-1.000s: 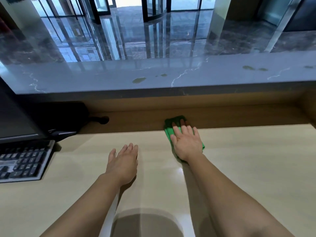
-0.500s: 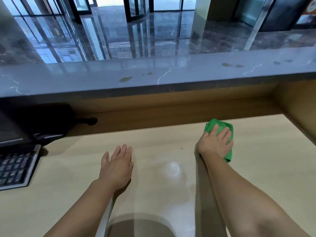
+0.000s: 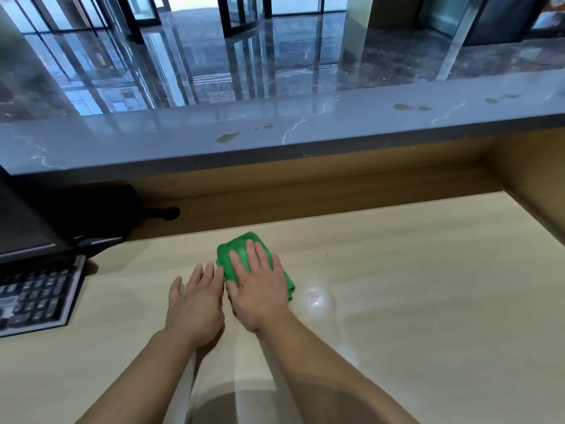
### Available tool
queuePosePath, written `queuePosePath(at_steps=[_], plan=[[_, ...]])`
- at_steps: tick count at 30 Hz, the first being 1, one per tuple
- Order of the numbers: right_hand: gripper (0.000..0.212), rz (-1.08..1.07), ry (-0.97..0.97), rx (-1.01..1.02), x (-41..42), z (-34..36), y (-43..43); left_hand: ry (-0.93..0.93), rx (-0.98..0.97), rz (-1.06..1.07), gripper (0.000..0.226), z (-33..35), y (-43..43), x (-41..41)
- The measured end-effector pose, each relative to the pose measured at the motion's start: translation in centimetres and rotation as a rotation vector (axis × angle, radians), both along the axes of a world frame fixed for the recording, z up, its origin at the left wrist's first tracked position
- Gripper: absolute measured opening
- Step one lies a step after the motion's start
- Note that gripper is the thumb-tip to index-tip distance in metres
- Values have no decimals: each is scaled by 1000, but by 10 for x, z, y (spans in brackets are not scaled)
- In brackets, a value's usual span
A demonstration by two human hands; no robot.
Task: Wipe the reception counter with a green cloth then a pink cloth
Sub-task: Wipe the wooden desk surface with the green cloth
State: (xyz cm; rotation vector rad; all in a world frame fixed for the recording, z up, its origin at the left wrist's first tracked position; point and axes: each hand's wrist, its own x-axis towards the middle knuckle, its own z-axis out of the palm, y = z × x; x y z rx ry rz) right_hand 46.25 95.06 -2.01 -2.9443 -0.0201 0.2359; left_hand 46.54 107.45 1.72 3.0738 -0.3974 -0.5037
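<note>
one: two hands on the worktop (image 3: 428,301). take me across from the left.

two: far left there's a keyboard (image 3: 33,296) below a dark monitor (image 3: 24,228), and neither hand is on them. next comes the left hand (image 3: 195,304), palm down on the bare wood, fingers straight. its grip is wide and holds nothing. i'd call it a brace.

one: and the cloth?

two: the green cloth (image 3: 241,247) is bunched on the worktop just beside that hand, about mid-width and nearer the back panel than the person. the right hand (image 3: 260,289) lies flat on top of it, fingers straight and spread. it presses rather than pinches, so there's no closed grip, only the weight of the palm.

one: which step is this, then?

two: the first, i'd say, the green pass. no pink cloth is anywhere in view.

one: what does the next move call for?

two: my guess is the wide stretch of wood to the right needs covering. it starts at the glossy patch just right of the cloth. it takes steady downward pressure so the wad doesn't slide out from under the palm. higher up, the grey stone ledge (image 3: 336,123) has brownish spots (image 3: 227,136). if the ledge counts as counter too, that means lifting the cloth and reaching forward.
</note>
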Motion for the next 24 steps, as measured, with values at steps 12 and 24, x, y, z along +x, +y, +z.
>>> queuePosePath(at_steps=[12, 24], plan=[[60, -474, 10, -87, -42, 5, -228, -48, -8, -132, 63, -4, -55, 3], [61, -858, 35, -52, -60, 3, -175, -56, -50, -163, 60, -3, -55, 0]])
